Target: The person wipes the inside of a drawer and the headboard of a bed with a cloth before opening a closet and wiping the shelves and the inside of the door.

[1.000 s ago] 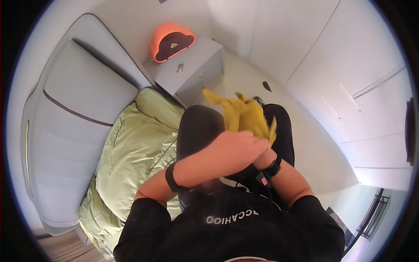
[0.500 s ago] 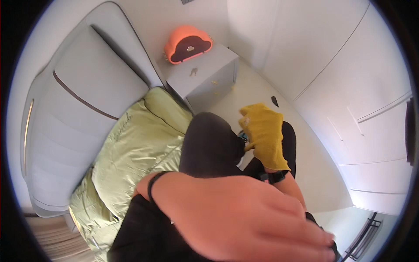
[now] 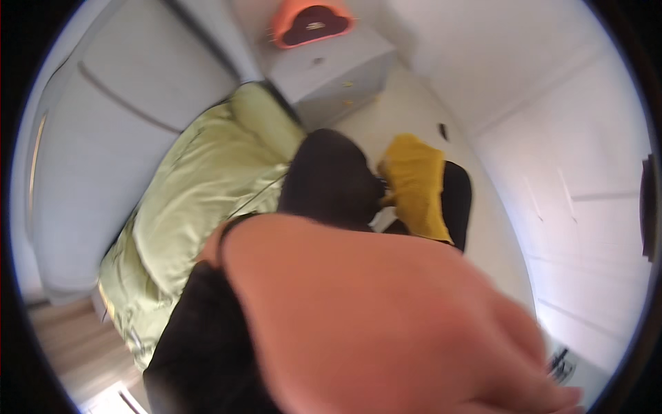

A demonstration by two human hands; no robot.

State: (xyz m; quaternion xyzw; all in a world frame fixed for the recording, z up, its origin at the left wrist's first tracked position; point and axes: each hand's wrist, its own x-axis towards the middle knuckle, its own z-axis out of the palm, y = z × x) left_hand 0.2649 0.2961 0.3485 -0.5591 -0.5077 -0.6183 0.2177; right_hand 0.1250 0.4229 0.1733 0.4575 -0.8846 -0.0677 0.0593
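The left grip (image 3: 386, 310) looms bare and blurred across the person's lap, back of the hand upward, fingers reaching past the right side. With its underside hidden, I can't tell whether the fingers are spread or pressed together. A black band (image 3: 236, 222) circles that wrist. Just beyond is the yellow glove (image 3: 417, 186), pulled over the right grip and held against the black-clad right knee (image 3: 456, 200); how those fingers stand, I can't tell. To the left, green bedding (image 3: 200, 193) spreads to the bed's edge by the grey headboard (image 3: 131, 159). Past the knees stands a grey cabinet (image 3: 331, 96) with gold knobs. On its surface, toward the back edge, sits an orange case (image 3: 286, 17); the pale emblem on its dark front is too blurred to read. Nearer the surface's front edge lies something small (image 3: 317, 61), also blurred. A dark object (image 3: 443, 131) rests on the floor.
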